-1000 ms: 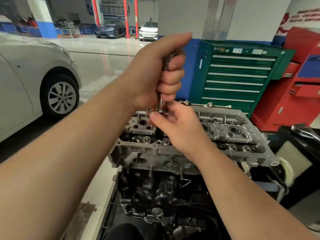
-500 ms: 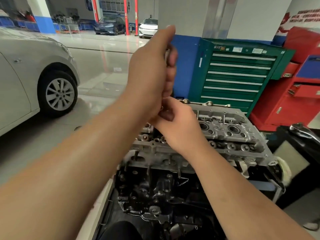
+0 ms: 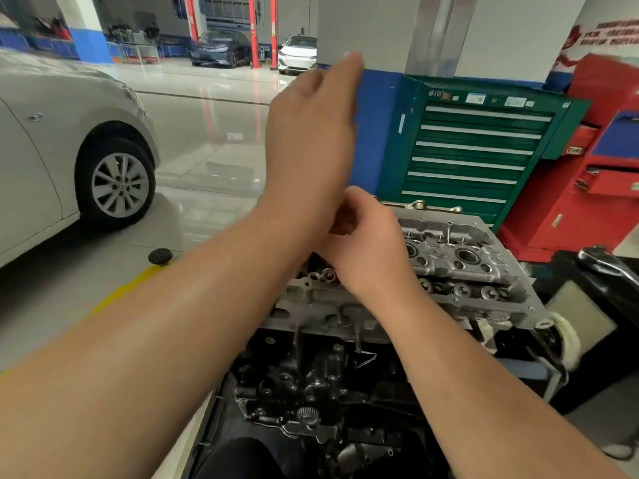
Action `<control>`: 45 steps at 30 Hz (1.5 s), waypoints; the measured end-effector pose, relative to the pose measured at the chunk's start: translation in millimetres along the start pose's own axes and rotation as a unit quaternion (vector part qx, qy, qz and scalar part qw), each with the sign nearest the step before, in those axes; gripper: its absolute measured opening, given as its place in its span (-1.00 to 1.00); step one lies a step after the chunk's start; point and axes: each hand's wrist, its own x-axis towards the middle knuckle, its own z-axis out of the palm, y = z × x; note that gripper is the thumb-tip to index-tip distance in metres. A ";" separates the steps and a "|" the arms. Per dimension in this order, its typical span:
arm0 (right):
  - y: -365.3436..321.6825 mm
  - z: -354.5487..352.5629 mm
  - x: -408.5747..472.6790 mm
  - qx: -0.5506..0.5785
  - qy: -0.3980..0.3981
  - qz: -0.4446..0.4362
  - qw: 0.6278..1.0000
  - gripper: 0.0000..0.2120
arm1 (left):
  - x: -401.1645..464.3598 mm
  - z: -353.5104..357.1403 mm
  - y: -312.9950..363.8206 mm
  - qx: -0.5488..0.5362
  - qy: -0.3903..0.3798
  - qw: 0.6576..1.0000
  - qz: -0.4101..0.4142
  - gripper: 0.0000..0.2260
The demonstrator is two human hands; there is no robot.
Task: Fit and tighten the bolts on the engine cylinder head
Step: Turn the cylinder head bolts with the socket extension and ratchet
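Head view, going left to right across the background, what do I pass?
Silver car → dark car → white car → green tool cabinet → red cabinet.

Car repair workshop. Engine (image 3: 345, 392) on a stand at 6 o'clock; green tool cabinet (image 3: 473, 150) at 1 o'clock; parked car (image 3: 52, 150) at 10 o'clock; red lift posts (image 3: 254, 29) at 12 o'clock.

A single wide-angle head camera looks forward and down from the person's own eye level, close over the cylinder head (image 3: 460, 261). Both forearms reach in from the lower edge, and the workshop floor (image 3: 193, 160) stretches away beyond.
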 end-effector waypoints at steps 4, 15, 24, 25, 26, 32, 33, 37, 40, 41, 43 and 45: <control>4.3 -5.6 -1.1 0.063 -0.090 -0.009 0.994 -0.82 | 39.0 -28.5 11.8 -0.107 -0.328 0.925 -0.159 -0.55; 0.1 0.6 1.7 -0.002 -0.022 0.005 1.000 -0.85 | -7.8 4.8 -8.3 0.018 0.033 0.998 0.041 -0.70; 5.4 -5.7 3.7 0.088 -0.097 0.054 0.990 -0.72 | 37.5 -32.7 4.7 -0.093 -0.207 0.965 -0.128 -0.54; 4.8 -4.5 3.4 0.066 -0.071 0.050 0.994 -0.73 | 28.6 -27.3 4.1 -0.061 -0.140 0.985 -0.080 -0.60; 4.2 -3.1 2.4 0.045 -0.051 0.044 0.997 -0.73 | 19.3 -22.1 3.2 -0.056 -0.083 0.994 -0.047 -0.65; -0.1 1.0 1.3 -0.019 -0.015 0.008 1.000 -0.78 | -9.3 3.8 -12.3 0.043 0.031 0.999 -0.011 -0.61; 1.6 -1.3 1.3 0.013 -0.034 0.007 0.999 -0.82 | -2.7 1.1 -13.4 0.036 -0.012 0.999 -0.023 -0.56; 9.5 -10.0 -0.8 0.097 -0.108 0.013 0.989 -0.85 | 33.4 -29.8 -3.1 -0.131 -0.332 0.916 -0.185 -0.55; 9.0 -9.4 1.8 0.102 -0.124 0.033 0.987 -0.79 | 34.8 -35.4 0.1 -0.096 -0.264 0.940 -0.193 -0.59; 7.9 -8.7 2.7 0.096 -0.104 0.037 0.989 -0.80 | 30.0 -31.7 1.2 -0.060 -0.194 0.965 -0.168 -0.63; 4.5 -5.1 2.3 0.071 -0.052 0.048 0.995 -0.74 | 18.7 -24.7 3.8 -0.014 -0.060 0.995 -0.075 -0.72; 2.3 -0.1 0.2 0.012 -0.010 0.038 0.999 -0.66 | 4.1 -13.8 5.6 -0.039 -0.020 0.998 -0.048 -0.73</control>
